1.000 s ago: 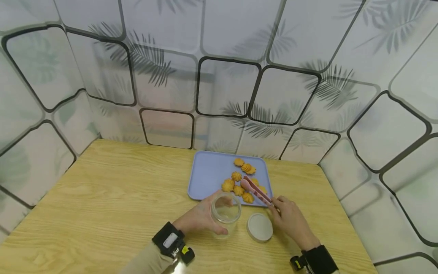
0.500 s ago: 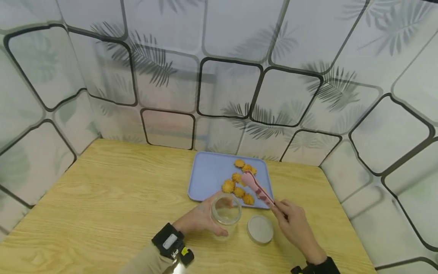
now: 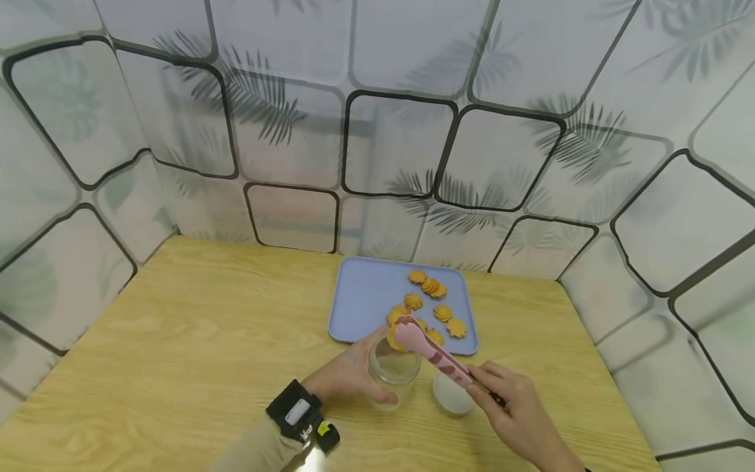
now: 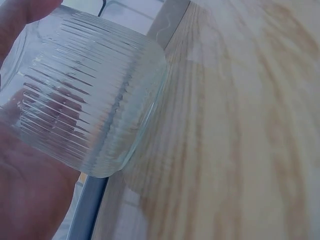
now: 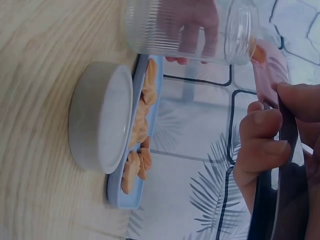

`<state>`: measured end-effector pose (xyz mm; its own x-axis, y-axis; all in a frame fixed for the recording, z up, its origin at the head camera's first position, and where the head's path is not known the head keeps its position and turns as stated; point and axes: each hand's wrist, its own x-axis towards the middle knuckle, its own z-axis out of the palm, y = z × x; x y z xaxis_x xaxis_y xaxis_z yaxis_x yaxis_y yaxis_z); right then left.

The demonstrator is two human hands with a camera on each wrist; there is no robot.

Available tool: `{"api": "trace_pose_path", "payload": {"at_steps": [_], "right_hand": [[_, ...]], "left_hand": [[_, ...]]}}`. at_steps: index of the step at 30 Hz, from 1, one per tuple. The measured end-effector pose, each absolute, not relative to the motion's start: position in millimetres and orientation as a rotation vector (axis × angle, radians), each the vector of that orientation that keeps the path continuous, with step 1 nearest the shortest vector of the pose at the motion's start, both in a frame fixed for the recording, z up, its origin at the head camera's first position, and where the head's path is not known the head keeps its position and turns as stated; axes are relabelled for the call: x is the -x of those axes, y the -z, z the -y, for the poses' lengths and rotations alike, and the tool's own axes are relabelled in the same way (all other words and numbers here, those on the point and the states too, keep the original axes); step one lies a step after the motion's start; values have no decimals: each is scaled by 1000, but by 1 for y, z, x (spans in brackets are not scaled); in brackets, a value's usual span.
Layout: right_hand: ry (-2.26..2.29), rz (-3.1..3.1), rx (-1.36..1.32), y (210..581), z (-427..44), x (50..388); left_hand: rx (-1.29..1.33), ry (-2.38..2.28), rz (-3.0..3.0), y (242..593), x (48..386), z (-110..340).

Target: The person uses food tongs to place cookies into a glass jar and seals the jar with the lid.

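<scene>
My left hand point(image 3: 352, 372) is wrapped around the side of a clear glass jar point(image 3: 396, 377), whose open mouth faces up. Fine vertical ribs run along the jar's wall point(image 4: 90, 95) in the left wrist view, where its base is at the wooden tabletop. In my right hand point(image 3: 522, 413) are pink tongs point(image 3: 439, 357) with dark handles, gripped between thumb and fingers. A golden cookie point(image 3: 393, 339) is between the tong tips, at the jar's rim; the pink head partly covers it. Further cookies point(image 5: 140, 125) lie on the blue tray point(image 3: 361, 298) behind the jar.
A round white lid point(image 3: 453, 395) lies on the wooden table point(image 3: 194, 341) just right of the jar, partly under the tongs in the head view. A patterned curtain point(image 3: 295, 147) encloses the table's back and sides. The tray sits near the back edge.
The tongs have lifted off the tray and moved left and toward me to the jar's mouth, with a cookie in them. My left hand keeps its hold on the jar.
</scene>
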<state>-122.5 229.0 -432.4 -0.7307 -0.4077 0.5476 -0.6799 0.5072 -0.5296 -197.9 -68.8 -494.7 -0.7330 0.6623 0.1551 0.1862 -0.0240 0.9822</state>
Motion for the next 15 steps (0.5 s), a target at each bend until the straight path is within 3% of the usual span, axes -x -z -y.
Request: {"api": "trace_pose_path", "payload": {"at_steps": [15], "right_hand": [[-1013, 2367, -1063, 432, -229, 117]], "left_hand": [[-962, -1847, -1812, 496, 201, 68]]}}
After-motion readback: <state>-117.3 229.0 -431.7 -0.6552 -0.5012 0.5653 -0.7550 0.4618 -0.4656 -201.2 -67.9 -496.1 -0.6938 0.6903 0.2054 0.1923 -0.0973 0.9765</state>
